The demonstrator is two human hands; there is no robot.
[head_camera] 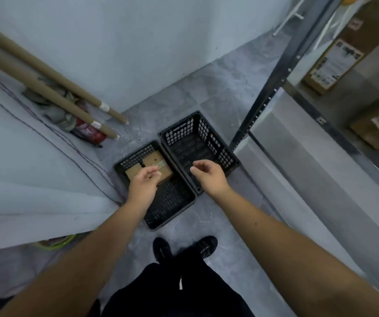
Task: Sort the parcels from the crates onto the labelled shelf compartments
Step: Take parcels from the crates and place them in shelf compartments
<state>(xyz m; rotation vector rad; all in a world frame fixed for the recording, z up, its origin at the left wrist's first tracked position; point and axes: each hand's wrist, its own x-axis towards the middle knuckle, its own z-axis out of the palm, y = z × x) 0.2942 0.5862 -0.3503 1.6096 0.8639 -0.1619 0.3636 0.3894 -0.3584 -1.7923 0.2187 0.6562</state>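
A grey floor [206, 92] is seen from above, bounded by a pale wall [138, 42]. On the right stands a metal shelf [298, 161], on which labelled boxes [330, 67] are stored. Long cardboard tubes [46, 88] are leaned into the far left corner.

Two black slatted crates are set side by side on the floor, touching. The right crate [197, 138], nearest the shelf, appears empty. The left crate [172, 202] holds two flat brown parcels [161, 165], laid next to each other at its far end.

Both bare arms are stretched out over the crates. The left hand [143, 186] is held above the parcels and partly covers them. Its fingers [154, 173] are loosely curled and nothing is gripped. Whether the parcels are touched cannot be told. The right hand [209, 177] is held over the right crate, with its fingers [197, 167] relaxed and empty.

The parcels are judged to be light, stiff and thin, so little can be gripped from above. An edge is probably best lifted first, then pinched between thumb and fingers. A pale printed patch on the larger parcel is too blurred to be read.
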